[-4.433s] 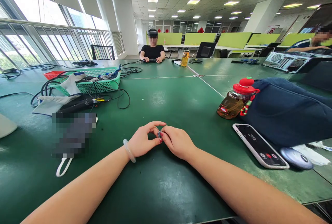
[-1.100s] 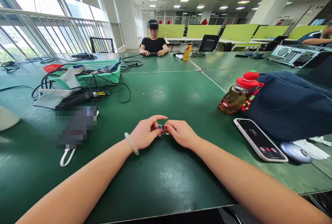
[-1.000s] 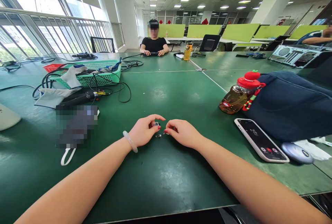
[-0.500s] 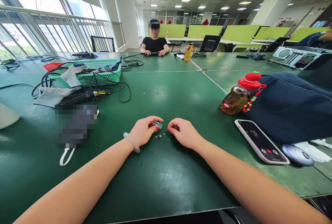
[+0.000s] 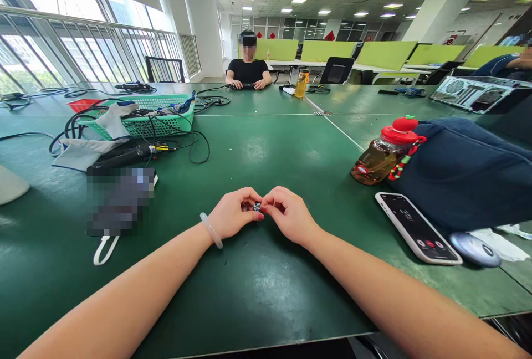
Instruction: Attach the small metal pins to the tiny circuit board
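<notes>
Change from half a second earlier: the left hand (image 5: 233, 219) and right hand (image 5: 288, 216) are meeting again, fingertips touching; before, they were lying apart with small bits on the table (image 5: 266, 292) between them. Those loose bits are no longer showing.

Part (image 5: 257, 206): small, grey-metallic, sitting between the two hands at table centre, just above the surface. Left thumb and forefinger are pinching it, other fingers curled in. Right fingertips are closing on it from 3 o'clock; whether they are gripping or only touching cannot be told. A pale bangle (image 5: 210, 230) is circling the left wrist.

Surroundings:
- Phone (image 5: 418, 227), screen lit, lying at 3 o'clock.
- Bottle (image 5: 380, 158), red cap, lying at 2 o'clock against a navy bag (image 5: 465, 173).
- Basket (image 5: 143, 121) with cables (image 5: 183, 145), at 10 o'clock.
- A person in black (image 5: 248, 68) is sitting at 12 o'clock, far end.

Nothing is standing between the hands and the part.
</notes>
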A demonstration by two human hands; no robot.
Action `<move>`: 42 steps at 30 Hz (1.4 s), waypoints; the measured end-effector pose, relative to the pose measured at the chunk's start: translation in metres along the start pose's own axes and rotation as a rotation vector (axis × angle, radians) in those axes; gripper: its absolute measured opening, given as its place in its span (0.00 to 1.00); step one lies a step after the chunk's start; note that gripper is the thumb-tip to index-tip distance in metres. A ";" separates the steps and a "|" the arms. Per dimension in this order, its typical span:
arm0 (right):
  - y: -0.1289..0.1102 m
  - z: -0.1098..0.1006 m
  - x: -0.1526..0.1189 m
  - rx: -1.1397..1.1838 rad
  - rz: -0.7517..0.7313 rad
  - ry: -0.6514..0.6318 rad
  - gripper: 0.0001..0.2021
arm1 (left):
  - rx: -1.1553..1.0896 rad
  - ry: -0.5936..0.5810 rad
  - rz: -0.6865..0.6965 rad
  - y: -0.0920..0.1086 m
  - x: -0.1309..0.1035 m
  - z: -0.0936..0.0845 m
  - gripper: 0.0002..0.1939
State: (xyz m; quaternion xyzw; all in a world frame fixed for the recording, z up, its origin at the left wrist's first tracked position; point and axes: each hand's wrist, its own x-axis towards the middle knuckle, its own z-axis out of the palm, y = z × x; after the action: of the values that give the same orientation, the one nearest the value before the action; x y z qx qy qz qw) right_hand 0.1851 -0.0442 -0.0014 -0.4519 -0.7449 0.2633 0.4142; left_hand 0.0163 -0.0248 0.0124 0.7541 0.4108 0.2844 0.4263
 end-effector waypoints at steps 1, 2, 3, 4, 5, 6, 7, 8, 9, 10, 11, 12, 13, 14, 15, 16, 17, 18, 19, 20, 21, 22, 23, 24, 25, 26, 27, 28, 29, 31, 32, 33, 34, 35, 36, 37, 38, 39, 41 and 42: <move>0.000 0.000 0.000 -0.002 -0.004 -0.005 0.05 | 0.018 0.003 0.006 0.000 0.000 0.000 0.10; 0.000 0.000 0.000 -0.006 -0.006 -0.012 0.05 | 0.036 0.008 0.012 0.001 0.000 0.000 0.10; 0.000 0.000 0.000 -0.011 -0.006 -0.019 0.04 | 0.052 0.011 0.017 0.001 0.000 0.000 0.10; 0.001 0.001 0.000 -0.017 -0.003 -0.022 0.04 | 0.065 0.014 0.022 0.001 0.000 0.000 0.10; 0.001 0.001 0.001 -0.023 0.004 -0.020 0.03 | 0.076 0.015 0.029 0.001 0.000 -0.001 0.10; 0.002 0.001 0.001 -0.028 0.015 -0.013 0.02 | 0.087 0.016 0.033 0.001 0.000 -0.002 0.10; 0.003 0.001 0.001 -0.034 0.029 -0.004 0.02 | 0.108 0.024 0.032 0.000 0.000 -0.003 0.10; 0.004 0.001 0.001 -0.045 0.042 0.000 0.02 | 0.142 0.041 0.026 -0.001 0.001 -0.005 0.10; 0.005 0.000 0.000 -0.064 0.048 -0.017 0.03 | 0.188 0.068 0.015 -0.003 0.002 -0.007 0.10; 0.007 0.000 0.000 -0.091 0.047 -0.057 0.02 | 0.243 0.098 -0.001 -0.005 0.003 -0.010 0.11; 0.009 -0.001 0.000 -0.126 0.038 -0.111 0.02 | 0.299 0.127 -0.021 -0.008 0.003 -0.012 0.11; 0.011 -0.001 -0.001 -0.165 0.025 -0.171 0.01 | 0.342 0.148 -0.041 -0.010 0.004 -0.014 0.11; 0.012 0.000 -0.001 -0.202 0.011 -0.223 0.01 | 0.369 0.159 -0.058 -0.013 0.005 -0.016 0.11; 0.014 0.000 -0.002 -0.235 -0.001 -0.258 0.02 | 0.379 0.162 -0.071 -0.015 0.005 -0.017 0.11; 0.014 0.002 -0.002 -0.261 -0.012 -0.275 0.03 | 0.379 0.162 -0.079 -0.017 0.006 -0.017 0.11; 0.014 0.003 -0.002 -0.282 -0.025 -0.278 0.04 | 0.375 0.161 -0.083 -0.019 0.006 -0.017 0.11; 0.014 0.005 -0.003 -0.299 -0.040 -0.281 0.05 | 0.371 0.160 -0.084 -0.020 0.006 -0.017 0.11; 0.013 0.006 -0.002 -0.312 -0.056 -0.284 0.05 | 0.369 0.158 -0.083 -0.020 0.006 -0.016 0.11; 0.011 0.007 -0.002 -0.323 -0.074 -0.287 0.05 | 0.366 0.155 -0.084 -0.020 0.006 -0.016 0.11; 0.010 0.008 -0.001 -0.330 -0.092 -0.284 0.05 | 0.362 0.154 -0.085 -0.020 0.006 -0.015 0.11; 0.008 0.008 -0.001 -0.331 -0.106 -0.274 0.06 | 0.355 0.155 -0.086 -0.019 0.006 -0.015 0.11; 0.007 0.006 0.000 -0.324 -0.110 -0.252 0.06 | 0.347 0.158 -0.087 -0.019 0.006 -0.015 0.11; 0.006 0.004 0.001 -0.308 -0.101 -0.221 0.06 | 0.336 0.161 -0.086 -0.018 0.006 -0.015 0.12; 0.006 0.002 0.002 -0.281 -0.078 -0.183 0.06 | 0.326 0.164 -0.084 -0.017 0.006 -0.015 0.12; 0.006 -0.001 0.002 -0.245 -0.041 -0.144 0.06 | 0.317 0.166 -0.078 -0.016 0.005 -0.014 0.12; 0.006 -0.003 0.003 -0.203 0.003 -0.111 0.06 | 0.311 0.167 -0.071 -0.014 0.005 -0.014 0.12; 0.006 -0.005 0.003 -0.165 0.044 -0.087 0.06 | 0.308 0.166 -0.062 -0.013 0.005 -0.013 0.12; 0.007 -0.006 0.003 -0.133 0.076 -0.074 0.05 | 0.309 0.164 -0.052 -0.011 0.004 -0.013 0.13; 0.007 -0.006 0.003 -0.111 0.096 -0.071 0.05 | 0.314 0.161 -0.043 -0.009 0.004 -0.012 0.12; 0.008 -0.004 0.003 -0.073 0.117 -0.074 0.04 | 0.325 0.155 -0.025 -0.004 0.002 -0.010 0.12; 0.008 -0.002 0.003 -0.044 0.124 -0.075 0.04 | 0.328 0.151 -0.014 -0.001 0.002 -0.009 0.12; 0.008 0.000 0.003 0.000 0.133 -0.074 0.03 | 0.328 0.146 -0.002 0.001 0.001 -0.008 0.11; 0.008 0.001 0.003 0.055 0.145 -0.070 0.03 | 0.326 0.140 0.013 0.003 0.000 -0.007 0.11; 0.009 0.003 0.003 0.115 0.158 -0.063 0.03 | 0.325 0.135 0.031 0.004 -0.001 -0.006 0.11; 0.009 0.004 0.003 0.169 0.169 -0.056 0.03 | 0.324 0.130 0.051 0.005 -0.001 -0.006 0.11; 0.009 0.004 0.003 0.214 0.181 -0.049 0.03 | 0.326 0.127 0.068 0.006 -0.002 -0.005 0.11; 0.009 0.004 0.003 0.248 0.192 -0.041 0.04 | 0.329 0.126 0.082 0.007 -0.002 -0.005 0.10; 0.009 0.005 0.003 0.273 0.203 -0.035 0.04 | 0.331 0.126 0.090 0.007 -0.003 -0.005 0.10; 0.010 0.005 0.003 0.311 0.218 -0.027 0.04 | 0.332 0.127 0.097 0.007 -0.003 -0.004 0.10; 0.010 0.005 0.004 0.325 0.222 -0.026 0.05 | 0.329 0.128 0.097 0.007 -0.003 -0.004 0.10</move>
State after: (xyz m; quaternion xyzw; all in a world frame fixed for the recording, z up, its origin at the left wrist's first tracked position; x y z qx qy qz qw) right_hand 0.1843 -0.0367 -0.0102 -0.4551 -0.6434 0.4298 0.4406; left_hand 0.0141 -0.0283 0.0206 0.8128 0.4413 0.2810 0.2561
